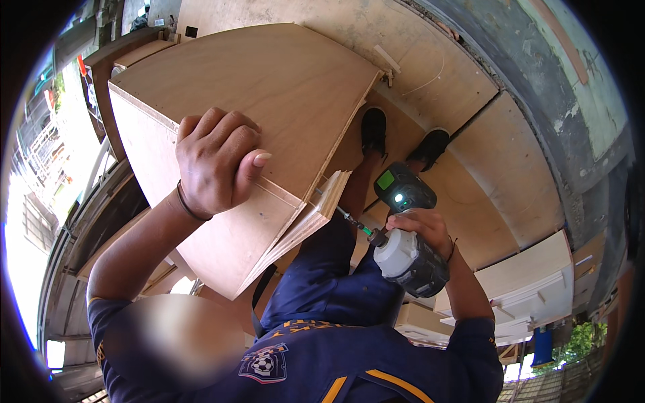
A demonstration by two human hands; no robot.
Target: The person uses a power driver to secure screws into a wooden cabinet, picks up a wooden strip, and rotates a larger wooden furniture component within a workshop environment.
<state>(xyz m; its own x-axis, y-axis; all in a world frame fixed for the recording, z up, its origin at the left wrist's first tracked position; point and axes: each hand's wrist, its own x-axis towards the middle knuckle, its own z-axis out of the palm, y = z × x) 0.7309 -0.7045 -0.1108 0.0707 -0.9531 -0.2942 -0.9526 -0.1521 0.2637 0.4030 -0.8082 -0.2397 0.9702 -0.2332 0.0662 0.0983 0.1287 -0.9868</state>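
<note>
A large plywood box (248,74) stands before me, its light side panel facing my left. My left hand (218,158) rests on the box's near top edge, fingers curled tightly over it and thumb bent alongside. In my right hand (423,225) is a cordless drill (406,262), gripped by its handle, with a small light lit near its battery. Its long bit (353,220) points at the layered plywood edge (329,198) at the box's near right corner. Whether the tip touches the wood, I cannot tell.
Plywood sheets (500,181) lie under and beside my feet, and my dark shoes (374,127) stand by the box. A small wood strip (388,59) lies beyond the box. White panels (531,289) are at the right, with a concrete floor (571,121) farther out.
</note>
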